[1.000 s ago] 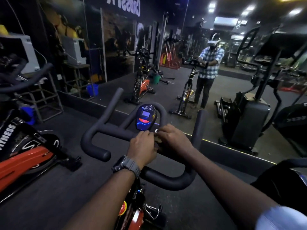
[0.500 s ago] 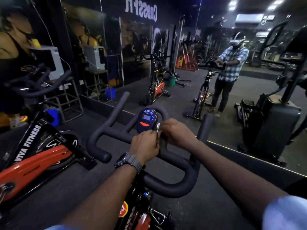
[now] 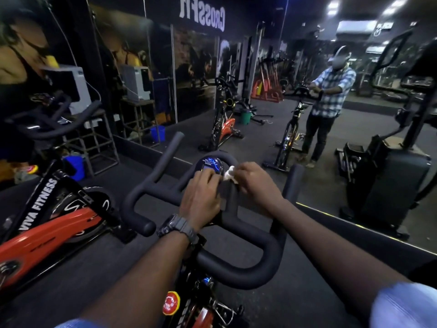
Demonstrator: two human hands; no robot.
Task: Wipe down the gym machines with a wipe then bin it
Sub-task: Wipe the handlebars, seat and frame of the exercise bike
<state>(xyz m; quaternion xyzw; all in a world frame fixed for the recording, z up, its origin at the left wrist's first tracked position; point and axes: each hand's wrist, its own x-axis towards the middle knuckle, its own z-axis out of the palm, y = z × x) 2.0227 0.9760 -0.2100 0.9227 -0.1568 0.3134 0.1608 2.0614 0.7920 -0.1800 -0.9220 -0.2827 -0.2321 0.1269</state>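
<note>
- Two hands meet at the middle of the spin bike's black handlebar (image 3: 236,263), close together by the little console (image 3: 209,165).
- My right hand (image 3: 256,183) pinches a crumpled white wipe (image 3: 229,175), fingers curled round it, just beside the right edge of the console — the wipe sits between the console and my knuckles.
- My left hand (image 3: 201,200), a dark watch (image 3: 177,227) on its wrist, lies on the console's lower half with the fingers laid forward over it; whether they grip anything I cannot tell.
- The floor (image 3: 78,278) is dark matting, dim under the lighting.
- A second bike with a red frame (image 3: 47,230) stands to my left, lettered "VIVA FITNESS".
- A wall mirror (image 3: 260,91) runs ahead — it shows me in a checked shirt at the bike, another red bike, and a green bucket (image 3: 246,116).
- A blue bucket (image 3: 75,165) sits near a metal stand at the left.
- A large dark machine (image 3: 387,185) rises at the right.
</note>
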